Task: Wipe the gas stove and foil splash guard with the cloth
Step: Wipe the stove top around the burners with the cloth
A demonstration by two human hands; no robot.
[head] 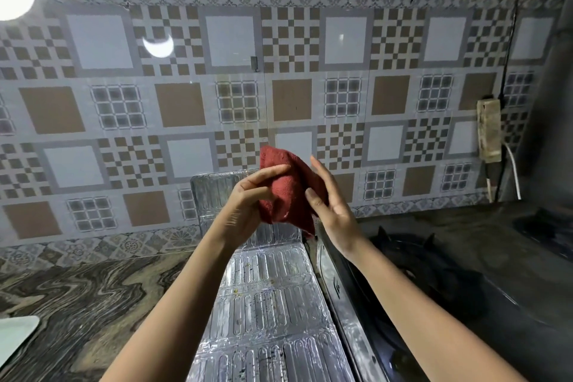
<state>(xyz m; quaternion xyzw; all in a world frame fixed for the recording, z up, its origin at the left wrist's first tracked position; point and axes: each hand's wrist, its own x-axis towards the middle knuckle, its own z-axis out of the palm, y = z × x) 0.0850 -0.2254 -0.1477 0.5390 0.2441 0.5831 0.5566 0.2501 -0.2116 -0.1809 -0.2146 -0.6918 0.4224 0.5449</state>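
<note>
Both hands are raised in front of the tiled wall [186, 71], above the foil splash guard [266, 295], with the red cloth [286, 192] between them.

Left hand [248, 205]: fingers curled partly closed around the left side of the cloth, with the index finger extended across its front face. The lower part of the cloth is bunched in the palm.

Right hand [328, 208]: fingers straight and nearly fully extended, pressed flat against the right side of the cloth. The thumb lies on the front of the cloth, so the fabric is pinched between thumb and fingers.

Cloth: held clear of all surfaces. Its upper corner stands above both hands; its lower corner hangs down just above the near edge of the gas stove [412, 273].

Splash guard: lies folded open on the counter [77, 288], with one panel upright against the wall and the others running toward the camera. Dark and yellowish specks are visible on its ribbed surface.

Gas stove: sits directly to the right of the splash guard, touching or nearly touching it. Its dark burner supports are visible.

A power strip [489, 130] hangs on the wall at right.
</note>
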